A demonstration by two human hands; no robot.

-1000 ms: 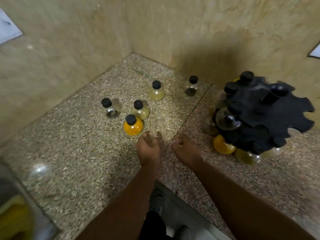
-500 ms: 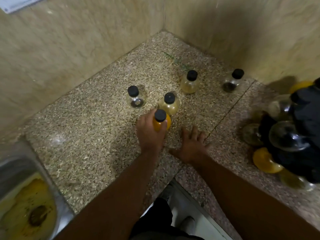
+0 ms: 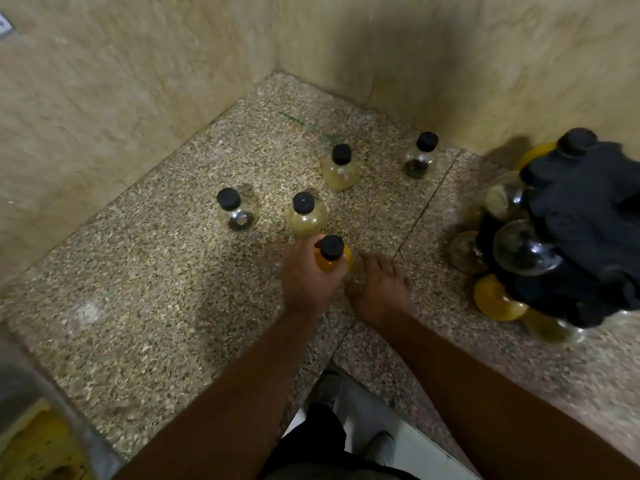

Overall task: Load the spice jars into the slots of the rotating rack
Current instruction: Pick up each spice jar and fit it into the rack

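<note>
Head view: orange jar (image 3: 332,259) w/ black cap stands on the granite worktop (image 3: 138,306), just in front of a pale yellow jar (image 3: 306,216). Looks like smooth round glass, prob. fragile, slippery, light-ish; best held round the belly or shoulder, not by the cap. Left hand (image 3: 310,275) reaches fwd, fingers wrapped on its body. Right hand (image 3: 379,289) lies flat & empty on the worktop just beside. Black rack (image 3: 581,230) at right, part-loaded.
</note>
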